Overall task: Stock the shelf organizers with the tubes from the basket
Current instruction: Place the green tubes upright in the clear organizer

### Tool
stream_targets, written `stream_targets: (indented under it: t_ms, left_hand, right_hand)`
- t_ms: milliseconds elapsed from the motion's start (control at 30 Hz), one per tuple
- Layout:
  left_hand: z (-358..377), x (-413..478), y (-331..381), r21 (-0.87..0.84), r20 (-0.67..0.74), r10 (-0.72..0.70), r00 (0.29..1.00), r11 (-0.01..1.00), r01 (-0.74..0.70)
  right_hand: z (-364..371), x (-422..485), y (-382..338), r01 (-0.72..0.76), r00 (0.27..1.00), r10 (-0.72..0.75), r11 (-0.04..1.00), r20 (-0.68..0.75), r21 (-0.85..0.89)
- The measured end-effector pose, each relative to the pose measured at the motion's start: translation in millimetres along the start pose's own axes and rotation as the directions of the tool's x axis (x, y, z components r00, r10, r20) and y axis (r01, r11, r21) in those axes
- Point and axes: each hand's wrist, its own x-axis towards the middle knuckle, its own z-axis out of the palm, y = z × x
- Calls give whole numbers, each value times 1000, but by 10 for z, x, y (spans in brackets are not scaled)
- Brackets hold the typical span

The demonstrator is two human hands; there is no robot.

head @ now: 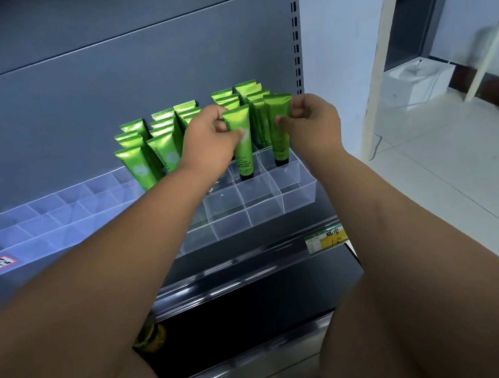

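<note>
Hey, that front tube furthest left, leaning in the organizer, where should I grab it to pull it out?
I'd pinch the tube across its flat faces just below the wide crimped top, coming from above. It stands narrow end down in the organizer, so only the upper part is free, and nothing stands to its left.

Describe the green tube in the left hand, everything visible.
The glossy green plastic squeeze tube stands upright, flat crimped end up, dark cap down in a cell of the clear acrylic divided organizer. A white round mark and dark print show on its face. The left hand pinches its upper half, thumb in front. A second green tube, in the right hand, stands beside it.
</note>
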Motion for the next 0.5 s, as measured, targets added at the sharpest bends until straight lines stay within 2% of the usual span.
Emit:
stream_targets:
  t_ms: [200,500]
  left_hand:
    - [40,-15,-79,29,-8,-21,1000,999,21]
    - [82,11,-146,30,-10,-12,1000,999,12]
  right_hand:
    - [-6,26,103,5,1000,-2,992,23,-126]
    - [20,82,177,5,999,-1,990,32,-141]
